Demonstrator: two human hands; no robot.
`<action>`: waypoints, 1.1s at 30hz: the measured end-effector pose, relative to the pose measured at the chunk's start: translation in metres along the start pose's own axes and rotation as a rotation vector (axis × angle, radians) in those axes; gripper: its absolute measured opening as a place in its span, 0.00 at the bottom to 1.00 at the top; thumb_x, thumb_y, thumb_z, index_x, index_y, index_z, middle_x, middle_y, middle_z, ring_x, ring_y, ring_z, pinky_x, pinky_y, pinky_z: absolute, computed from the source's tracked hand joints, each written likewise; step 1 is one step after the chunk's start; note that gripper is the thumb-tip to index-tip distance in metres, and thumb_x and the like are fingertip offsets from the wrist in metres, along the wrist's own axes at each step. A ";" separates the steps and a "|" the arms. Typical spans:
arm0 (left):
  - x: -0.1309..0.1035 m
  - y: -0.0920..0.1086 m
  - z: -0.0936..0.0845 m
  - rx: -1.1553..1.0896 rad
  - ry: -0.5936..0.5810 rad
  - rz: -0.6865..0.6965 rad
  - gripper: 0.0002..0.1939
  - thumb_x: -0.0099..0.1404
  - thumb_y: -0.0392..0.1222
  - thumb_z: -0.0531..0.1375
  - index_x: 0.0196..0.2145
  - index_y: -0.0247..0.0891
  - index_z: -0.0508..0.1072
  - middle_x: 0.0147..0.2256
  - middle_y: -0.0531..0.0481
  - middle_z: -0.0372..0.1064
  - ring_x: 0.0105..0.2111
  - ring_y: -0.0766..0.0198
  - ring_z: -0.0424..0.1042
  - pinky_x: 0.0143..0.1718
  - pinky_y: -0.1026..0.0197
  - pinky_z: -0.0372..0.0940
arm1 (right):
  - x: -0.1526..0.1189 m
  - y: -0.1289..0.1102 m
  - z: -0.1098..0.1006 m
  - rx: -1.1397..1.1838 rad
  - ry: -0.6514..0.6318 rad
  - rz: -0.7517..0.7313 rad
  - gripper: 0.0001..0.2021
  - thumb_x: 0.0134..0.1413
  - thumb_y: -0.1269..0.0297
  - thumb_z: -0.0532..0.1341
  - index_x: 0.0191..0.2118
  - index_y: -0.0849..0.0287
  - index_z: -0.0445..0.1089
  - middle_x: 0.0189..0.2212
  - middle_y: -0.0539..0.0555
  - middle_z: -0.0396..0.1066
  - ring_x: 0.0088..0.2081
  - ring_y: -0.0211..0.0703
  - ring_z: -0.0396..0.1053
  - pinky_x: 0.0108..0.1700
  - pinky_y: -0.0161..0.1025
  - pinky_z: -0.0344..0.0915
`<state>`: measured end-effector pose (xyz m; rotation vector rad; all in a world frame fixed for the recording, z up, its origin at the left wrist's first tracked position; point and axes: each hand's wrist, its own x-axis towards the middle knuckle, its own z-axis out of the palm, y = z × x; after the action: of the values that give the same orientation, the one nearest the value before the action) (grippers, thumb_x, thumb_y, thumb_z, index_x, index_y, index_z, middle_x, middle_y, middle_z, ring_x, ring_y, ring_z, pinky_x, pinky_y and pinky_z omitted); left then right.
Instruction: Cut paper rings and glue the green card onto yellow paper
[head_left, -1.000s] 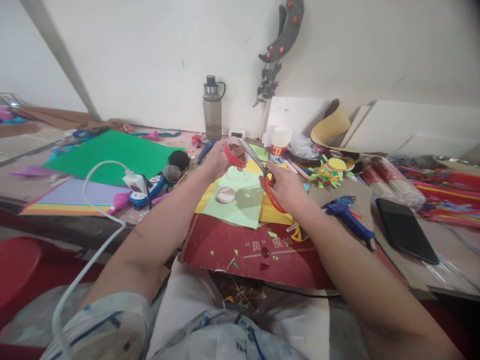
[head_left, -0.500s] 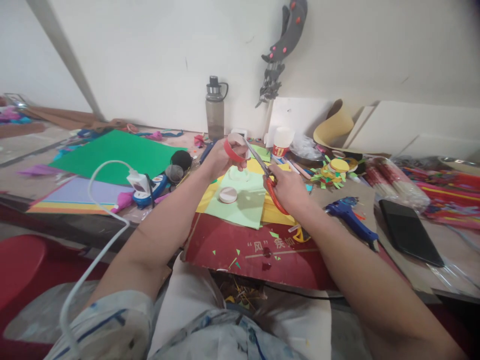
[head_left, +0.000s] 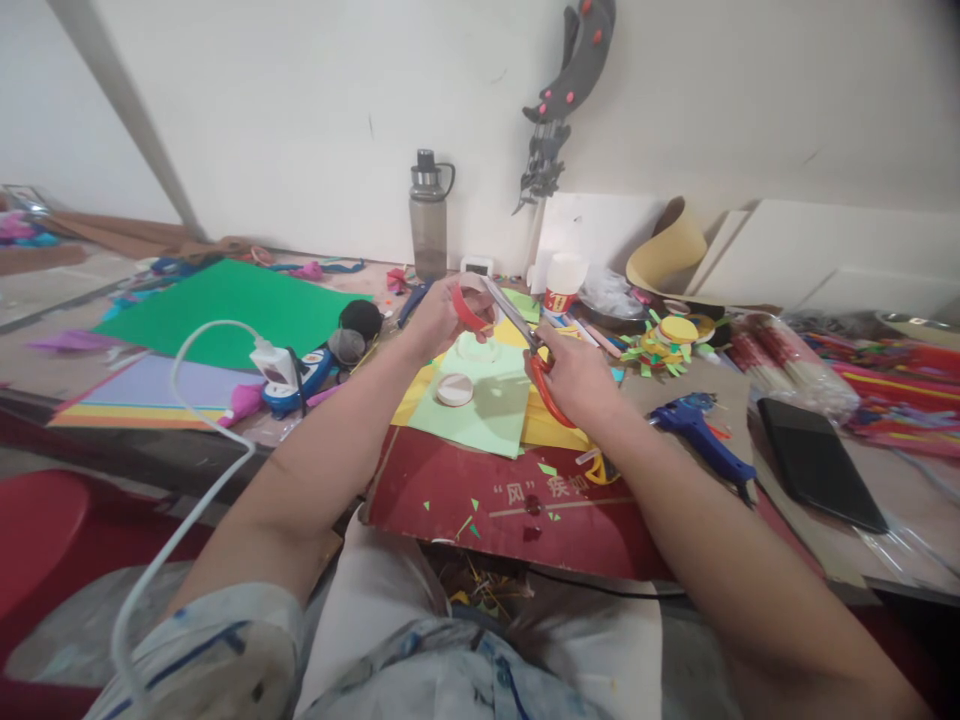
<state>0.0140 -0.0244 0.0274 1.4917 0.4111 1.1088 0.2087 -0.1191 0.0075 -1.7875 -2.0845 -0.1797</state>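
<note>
My left hand (head_left: 442, 318) is closed on a red and white paper ring (head_left: 471, 308), held up over the work spot. In my right hand (head_left: 576, 375) are scissors (head_left: 521, 318) with orange-red handles. Their blades point up and left, the tips at the ring's upper edge; whether they touch it I cannot tell. Below lies a light green paper sheet (head_left: 495, 420) on yellow paper (head_left: 551, 428). A small round white piece with a raised rim (head_left: 454, 390) rests on the green sheet. Underneath everything is a dark red board (head_left: 450, 475) with small green scraps.
At right are a blue glue gun (head_left: 701, 440), a black phone (head_left: 821, 462) and a yellow-green paper craft (head_left: 671, 340). Behind stand a water bottle (head_left: 429, 225) and a paper cup (head_left: 562, 283). To the left, a white cable (head_left: 180, 520) runs from a plug near green paper (head_left: 240, 310).
The left hand and the ring have shifted slightly down and the ring has turned a little. The scissors have moved only slightly and stay in the right hand.
</note>
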 end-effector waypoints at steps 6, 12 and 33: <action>0.000 0.003 -0.003 0.002 -0.014 0.002 0.15 0.58 0.47 0.72 0.29 0.35 0.72 0.24 0.52 0.72 0.19 0.66 0.72 0.19 0.65 0.64 | 0.000 -0.005 -0.005 -0.038 -0.032 0.024 0.18 0.67 0.63 0.54 0.55 0.62 0.72 0.41 0.64 0.80 0.41 0.56 0.75 0.36 0.41 0.57; 0.002 0.005 -0.004 0.005 0.028 -0.011 0.19 0.59 0.50 0.73 0.29 0.35 0.70 0.24 0.52 0.72 0.20 0.67 0.74 0.20 0.65 0.65 | 0.000 -0.007 -0.008 -0.045 -0.040 0.059 0.18 0.65 0.65 0.54 0.56 0.61 0.72 0.38 0.64 0.80 0.39 0.57 0.74 0.35 0.41 0.56; 0.001 0.000 -0.006 0.015 -0.005 -0.022 0.24 0.55 0.57 0.74 0.30 0.36 0.69 0.24 0.54 0.71 0.19 0.68 0.72 0.21 0.65 0.65 | 0.000 -0.004 -0.002 -0.032 -0.035 0.032 0.17 0.67 0.62 0.53 0.55 0.60 0.71 0.40 0.63 0.80 0.40 0.54 0.74 0.37 0.40 0.58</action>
<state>0.0100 -0.0202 0.0273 1.4999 0.4324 1.0869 0.2051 -0.1205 0.0098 -1.8542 -2.0867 -0.1753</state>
